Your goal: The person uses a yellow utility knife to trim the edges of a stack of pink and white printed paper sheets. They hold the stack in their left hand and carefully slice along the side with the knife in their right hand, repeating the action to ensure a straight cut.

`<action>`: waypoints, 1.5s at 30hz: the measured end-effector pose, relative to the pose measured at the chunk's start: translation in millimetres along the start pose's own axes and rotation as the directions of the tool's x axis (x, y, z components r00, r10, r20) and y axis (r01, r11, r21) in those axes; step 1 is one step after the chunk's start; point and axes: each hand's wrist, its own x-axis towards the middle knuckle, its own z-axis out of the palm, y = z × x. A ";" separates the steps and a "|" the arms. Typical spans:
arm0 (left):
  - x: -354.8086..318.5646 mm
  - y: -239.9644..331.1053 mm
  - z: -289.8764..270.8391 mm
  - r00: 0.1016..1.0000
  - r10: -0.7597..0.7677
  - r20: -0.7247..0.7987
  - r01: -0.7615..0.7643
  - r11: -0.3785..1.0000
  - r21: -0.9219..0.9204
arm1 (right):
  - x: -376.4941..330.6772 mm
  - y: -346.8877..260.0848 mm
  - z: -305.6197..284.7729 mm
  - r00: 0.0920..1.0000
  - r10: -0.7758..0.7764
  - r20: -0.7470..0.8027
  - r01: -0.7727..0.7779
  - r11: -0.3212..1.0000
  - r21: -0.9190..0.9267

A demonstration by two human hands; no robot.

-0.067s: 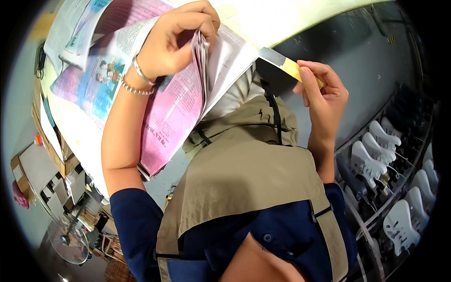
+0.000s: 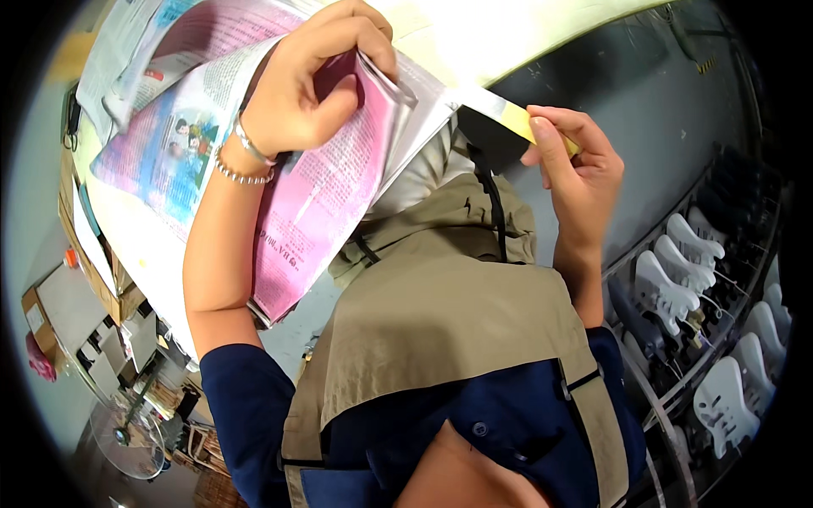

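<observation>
The yellow-handled blade extends leftward from the right hand, pinched between thumb and fingers, its tip beside the newspapers. The left hand grasps their curled-up edge; beneath spreads the pale surface, partly covered.

The newspaper is thin, matt paper. The flat scraper looks smooth, shiny toward its tip; the apron is matt cloth, the beaded bracelet glossy, metal-like.
</observation>
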 end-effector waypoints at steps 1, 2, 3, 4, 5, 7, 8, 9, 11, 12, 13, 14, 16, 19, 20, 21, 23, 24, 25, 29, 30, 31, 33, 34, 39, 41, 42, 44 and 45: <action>0.7 2.0 1.5 1.000 0.014 -0.003 -0.013 0.999 0.034 | 1.1 1.1 1.4 1.000 0.004 0.009 -0.004 1.000 -0.002; 0.0 7.3 3.8 1.000 0.027 -0.005 -0.027 0.997 0.068 | 2.2 1.8 2.8 1.000 0.007 0.018 -0.007 1.000 -0.005; 0.2 9.4 5.0 0.999 0.040 -0.008 -0.039 0.994 0.102 | 3.1 2.3 4.1 1.000 0.011 0.029 -0.011 1.000 -0.007; 1.9 3.2 2.0 0.982 0.181 0.055 -0.189 0.960 0.209 | 3.6 2.0 4.4 0.999 0.030 0.039 -0.031 0.999 0.010; 2.8 2.4 2.4 0.973 0.213 0.085 -0.228 0.940 0.253 | 3.8 2.7 4.7 0.999 0.015 0.049 -0.014 1.000 -0.002; 3.6 2.7 3.0 0.951 0.271 0.146 -0.306 0.892 0.334 | 4.5 4.2 5.3 0.997 -0.016 0.072 0.018 1.000 -0.026; 6.9 6.0 2.1 0.936 0.301 0.184 -0.350 0.851 0.390 | 4.6 3.5 5.2 0.995 -0.035 0.091 0.039 0.998 -0.045; 7.1 5.9 2.6 0.929 0.315 0.196 -0.369 0.832 0.414 | 4.3 3.1 5.4 0.994 -0.063 0.091 0.067 0.997 -0.044; 6.9 5.6 4.0 0.913 0.342 0.221 -0.407 0.789 0.461 | 3.4 2.9 5.6 0.989 -0.119 0.090 0.123 0.992 -0.040; 6.8 5.5 4.5 0.909 0.353 0.221 -0.416 0.769 0.485 | 3.5 3.0 5.8 0.985 -0.148 0.089 0.151 0.988 -0.038; 6.8 5.9 4.5 0.905 0.361 0.224 -0.425 0.754 0.501 | 3.7 3.5 5.7 0.984 -0.154 0.089 0.158 0.987 -0.041; 6.8 6.6 4.1 0.901 0.370 0.227 -0.433 0.739 0.516 | 3.8 4.1 5.6 0.983 -0.161 0.090 0.165 0.985 -0.044; 5.9 7.8 4.5 0.896 0.384 0.224 -0.442 0.718 0.538 | 4.2 4.1 5.6 0.984 -0.157 0.087 0.163 0.985 -0.057; 4.5 8.9 5.6 0.891 0.401 0.214 -0.449 0.697 0.560 | 5.4 3.5 6.5 0.987 -0.137 0.082 0.143 0.987 -0.068; 4.5 9.0 5.7 0.887 0.408 0.215 -0.454 0.687 0.568 | 6.0 4.5 6.8 0.987 -0.137 0.082 0.142 0.988 -0.063; 4.4 9.2 5.7 0.884 0.414 0.217 -0.459 0.677 0.576 | 6.2 5.1 7.1 0.987 -0.136 0.082 0.141 0.988 -0.056; 4.6 11.0 3.6 0.883 0.404 0.241 -0.464 0.669 0.580 | 5.9 4.2 7.7 0.990 -0.119 0.074 0.124 0.990 -0.064; 4.7 11.4 2.7 0.882 0.398 0.252 -0.467 0.666 0.582 | 5.8 3.5 7.7 0.991 -0.110 0.070 0.115 0.991 -0.067; 4.6 11.2 2.5 0.882 0.399 0.251 -0.467 0.668 0.580 | 6.4 2.8 7.5 0.991 -0.121 0.050 0.124 0.990 -0.061; 4.5 8.4 3.2 0.884 0.405 0.236 -0.463 0.681 0.567 | 12.3 -6.7 2.7 0.991 -0.121 0.059 0.125 0.990 -0.072; 4.2 7.9 3.4 0.885 0.406 0.229 -0.461 0.685 0.564 | 14.4 -10.4 0.3 0.990 -0.110 0.083 0.117 0.990 -0.083; 4.1 7.7 3.6 0.887 0.402 0.228 -0.457 0.688 0.563 | 17.4 -12.2 -1.8 0.987 -0.103 0.122 0.116 0.987 -0.108; 3.6 7.6 3.8 0.891 0.393 0.225 -0.449 0.694 0.563 | 25.7 -14.3 -4.9 0.976 -0.085 0.200 0.118 0.980 -0.159; 4.0 7.6 3.8 0.890 0.395 0.227 -0.451 0.697 0.557 | 28.7 -16.4 -5.5 0.972 -0.086 0.219 0.125 0.977 -0.171; 5.0 7.0 3.9 0.891 0.394 0.225 -0.450 0.708 0.544 | 49.9 -26.5 -10.6 0.954 -0.080 0.290 0.140 0.971 -0.194; 4.5 6.4 3.9 0.891 0.394 0.224 -0.450 0.708 0.545 | 59.8 -30.8 -11.4 0.957 -0.089 0.276 0.158 0.958 -0.239; 4.3 6.4 3.8 0.891 0.394 0.224 -0.450 0.707 0.545 | 62.8 -33.3 -11.4 0.951 -0.074 0.300 0.152 0.958 -0.245; 5.1 10.1 5.3 0.899 0.387 0.206 -0.434 0.718 0.544 | 67.0 -32.9 -11.0 0.935 -0.048 0.350 0.145 0.956 -0.255; 5.7 11.3 5.7 0.902 0.383 0.198 -0.426 0.723 0.543 | 69.2 -30.2 -10.7 0.925 -0.038 0.378 0.144 0.955 -0.259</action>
